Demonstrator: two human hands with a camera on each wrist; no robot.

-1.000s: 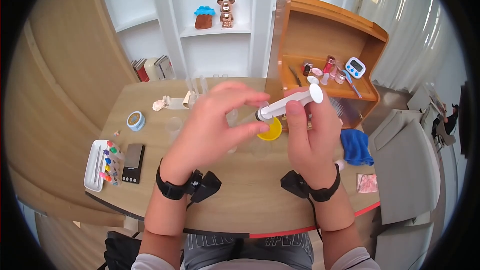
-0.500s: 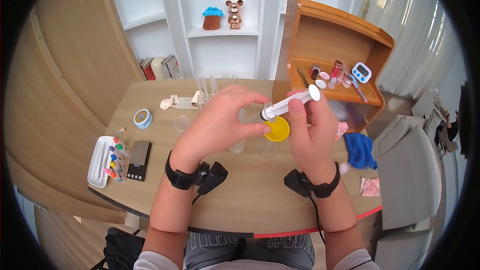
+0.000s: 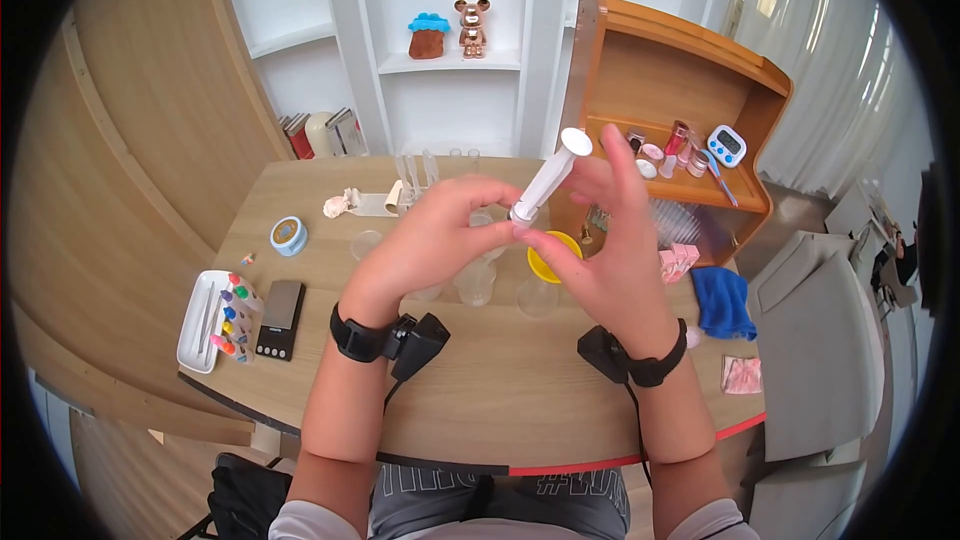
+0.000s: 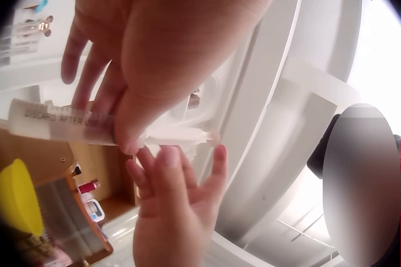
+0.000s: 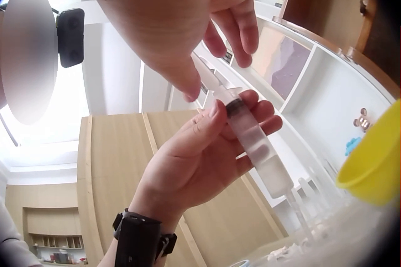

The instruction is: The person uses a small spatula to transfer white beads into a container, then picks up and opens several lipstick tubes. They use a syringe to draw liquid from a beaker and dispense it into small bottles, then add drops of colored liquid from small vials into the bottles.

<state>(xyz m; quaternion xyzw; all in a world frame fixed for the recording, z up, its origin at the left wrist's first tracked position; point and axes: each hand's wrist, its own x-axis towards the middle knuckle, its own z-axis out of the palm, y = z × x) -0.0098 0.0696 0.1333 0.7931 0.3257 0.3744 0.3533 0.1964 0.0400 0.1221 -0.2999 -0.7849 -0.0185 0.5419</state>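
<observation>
A large plastic syringe with a white plunger is raised over the table, slanting with its plunger end up. My left hand pinches its barrel between thumb and fingers near the flange. Pale liquid shows in the barrel in the right wrist view, below a dark stopper; the nozzle points down. My right hand is beside the plunger with its fingers spread, its thumb close to the flange. Behind the hands, a yellow cup-shaped piece sits by a clear vessel.
Clear beakers and a tube rack stand behind the left hand. To the left are a black scale, a white tray and colour-capped bottles. A wooden cabinet, blue cloth and pink box are at right.
My right hand has let go of the plunger and spread its fingers. The syringe has tipped more upright, its plunger end moving left, while my left hand keeps hold of the barrel.
</observation>
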